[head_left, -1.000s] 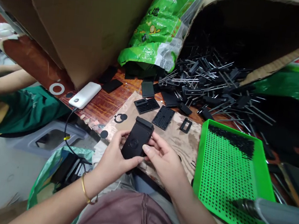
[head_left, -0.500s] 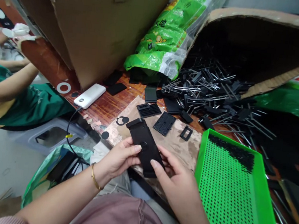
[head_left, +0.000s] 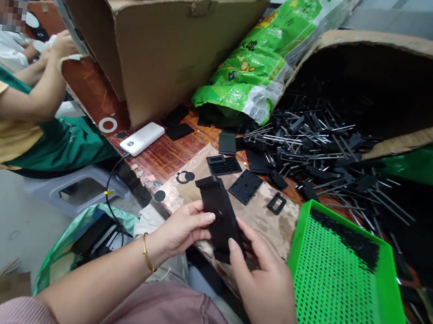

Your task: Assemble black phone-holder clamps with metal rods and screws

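Note:
Both of my hands hold one flat black plastic plate (head_left: pixel 219 215) with a small round hole near its middle and a raised lip at its far end. My left hand (head_left: pixel 183 226) pinches its left edge, thumb on top. My right hand (head_left: pixel 265 285) grips its near right end with the fingers curled round it. The plate lies tilted above a brown cardboard sheet (head_left: pixel 264 219) at the table's front edge. On that sheet lie two ribbed black plates (head_left: pixel 245 186) and a small black frame (head_left: pixel 276 203).
A green perforated tray (head_left: pixel 337 298) stands at the right. Behind it, black clips with metal rods (head_left: pixel 318 147) spill from a tipped carton (head_left: pixel 398 52). A green bag (head_left: pixel 257 68), a big cardboard box (head_left: pixel 167 38) and a white power bank (head_left: pixel 142 139) stand behind. Another person (head_left: pixel 21 105) sits at left.
The black plate has been turned from leaning right to leaning left and lowered a little. The view has shifted, bringing the person at left further in.

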`<state>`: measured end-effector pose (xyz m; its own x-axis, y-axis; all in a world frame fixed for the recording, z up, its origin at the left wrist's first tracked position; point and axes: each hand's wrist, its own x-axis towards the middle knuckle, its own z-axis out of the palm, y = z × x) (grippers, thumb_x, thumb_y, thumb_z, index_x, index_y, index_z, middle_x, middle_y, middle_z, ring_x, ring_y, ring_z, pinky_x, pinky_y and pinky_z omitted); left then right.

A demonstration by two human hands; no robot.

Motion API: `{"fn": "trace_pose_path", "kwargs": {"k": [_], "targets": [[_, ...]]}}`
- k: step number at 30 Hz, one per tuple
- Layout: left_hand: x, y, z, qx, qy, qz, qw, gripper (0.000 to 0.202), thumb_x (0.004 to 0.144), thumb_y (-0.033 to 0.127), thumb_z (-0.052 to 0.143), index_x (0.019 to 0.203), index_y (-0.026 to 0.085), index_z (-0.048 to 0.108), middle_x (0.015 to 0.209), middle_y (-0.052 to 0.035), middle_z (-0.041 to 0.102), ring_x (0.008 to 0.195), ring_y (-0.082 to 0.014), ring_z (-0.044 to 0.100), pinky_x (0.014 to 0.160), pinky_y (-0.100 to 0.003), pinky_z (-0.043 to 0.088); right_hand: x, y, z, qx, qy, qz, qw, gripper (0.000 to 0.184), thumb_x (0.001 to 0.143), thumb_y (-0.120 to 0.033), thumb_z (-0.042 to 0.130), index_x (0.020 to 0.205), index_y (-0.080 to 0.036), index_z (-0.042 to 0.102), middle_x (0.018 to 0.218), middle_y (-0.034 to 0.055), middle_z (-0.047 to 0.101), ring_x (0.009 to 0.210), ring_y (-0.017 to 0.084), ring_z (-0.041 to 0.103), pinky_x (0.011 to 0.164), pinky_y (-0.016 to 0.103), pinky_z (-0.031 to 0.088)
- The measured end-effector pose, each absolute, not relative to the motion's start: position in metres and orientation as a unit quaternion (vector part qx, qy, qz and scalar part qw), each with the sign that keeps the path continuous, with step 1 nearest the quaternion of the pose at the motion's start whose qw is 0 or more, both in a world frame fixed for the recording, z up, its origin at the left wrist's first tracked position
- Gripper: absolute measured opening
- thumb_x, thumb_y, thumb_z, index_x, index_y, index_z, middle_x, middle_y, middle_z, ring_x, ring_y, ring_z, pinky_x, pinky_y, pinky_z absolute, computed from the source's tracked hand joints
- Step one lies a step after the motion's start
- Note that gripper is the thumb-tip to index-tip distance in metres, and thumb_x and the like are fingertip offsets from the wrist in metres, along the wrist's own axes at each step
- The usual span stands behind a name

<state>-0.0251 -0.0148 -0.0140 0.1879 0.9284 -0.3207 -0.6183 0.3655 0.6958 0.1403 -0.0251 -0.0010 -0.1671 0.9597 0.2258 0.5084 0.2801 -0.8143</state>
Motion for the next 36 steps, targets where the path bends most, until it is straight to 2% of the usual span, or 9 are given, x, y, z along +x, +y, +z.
{"fn": "trace_pose_path", "kwargs": {"k": [4,9,16,20,26,30,36], "targets": [[-0.022,-0.016,-0.007,0.235,0.387,0.541,0.709,0.035,0.066,0.027,0.079,0.095,0.013,0.065,0.092,-0.0082,0.071,0.078,-0.0188,0.068,0.067,-0.028,0.056,0.142,-0.021,-0.002,-0.541,-0.581,0.472,0.383,0.042,0.078,-0.041,0.061,0.113,-0.018,0.065,0.103,0.0094,0.071,0.083,0.022,0.07,0.067,0.03,0.06],[-0.024,-0.016,-0.005,0.252,0.391,0.549,0.694,0.036,0.066,0.025,0.078,0.097,0.013,0.065,0.089,-0.0067,0.072,0.076,-0.0185,0.068,0.069,-0.03,0.056,0.14,-0.019,-0.006,-0.531,-0.526,0.539,0.389,0.048,0.074,-0.044,0.066,0.115,-0.017,0.064,0.102,0.01,0.071,0.083,0.022,0.069,0.07,0.032,0.06],[-0.026,-0.018,-0.009,0.275,0.422,0.548,0.668,0.036,0.067,0.027,0.078,0.097,0.014,0.064,0.091,-0.0067,0.072,0.075,-0.0192,0.069,0.068,-0.03,0.056,0.135,-0.017,-0.01,-0.517,-0.508,0.558,0.404,0.049,0.073,-0.045,0.067,0.113,-0.018,0.067,0.101,0.0096,0.072,0.089,0.024,0.068,0.075,0.035,0.059],[-0.031,-0.015,-0.006,0.264,0.428,0.542,0.673,0.037,0.067,0.031,0.077,0.099,0.014,0.064,0.092,-0.0075,0.072,0.078,-0.0208,0.069,0.068,-0.032,0.057,0.138,-0.015,-0.011,-0.508,-0.531,0.549,0.397,0.042,0.079,-0.044,0.063,0.114,-0.021,0.067,0.115,0.0087,0.068,0.104,0.025,0.064,0.087,0.038,0.055],[-0.057,-0.002,-0.002,0.287,0.476,0.555,0.619,0.038,0.068,0.031,0.076,0.1,0.015,0.063,0.095,-0.007,0.071,0.08,-0.0208,0.069,0.067,-0.032,0.058,0.147,-0.017,-0.016,-0.504,-0.514,0.586,0.372,0.048,0.083,-0.047,0.059,0.123,-0.022,0.06,0.115,0.0106,0.067,0.085,0.019,0.068,0.076,0.034,0.058],[-0.066,0.001,-0.007,0.283,0.478,0.588,0.588,0.036,0.068,0.027,0.076,0.099,0.016,0.061,0.096,-0.0054,0.071,0.083,-0.0198,0.068,0.071,-0.033,0.058,0.144,-0.021,-0.017,-0.517,-0.502,0.591,0.362,0.047,0.081,-0.046,0.061,0.12,-0.02,0.061,0.113,0.0106,0.068,0.087,0.018,0.067,0.081,0.034,0.055],[-0.089,0.007,-0.006,0.312,0.53,0.558,0.557,0.044,0.066,0.032,0.077,0.104,0.015,0.063,0.095,-0.0067,0.072,0.078,-0.019,0.068,0.066,-0.029,0.057,0.15,-0.02,-0.016,-0.509,-0.568,0.566,0.313,0.043,0.083,-0.043,0.058,0.118,-0.02,0.063,0.11,0.0115,0.069,0.089,0.021,0.067,0.082,0.035,0.055]]}}
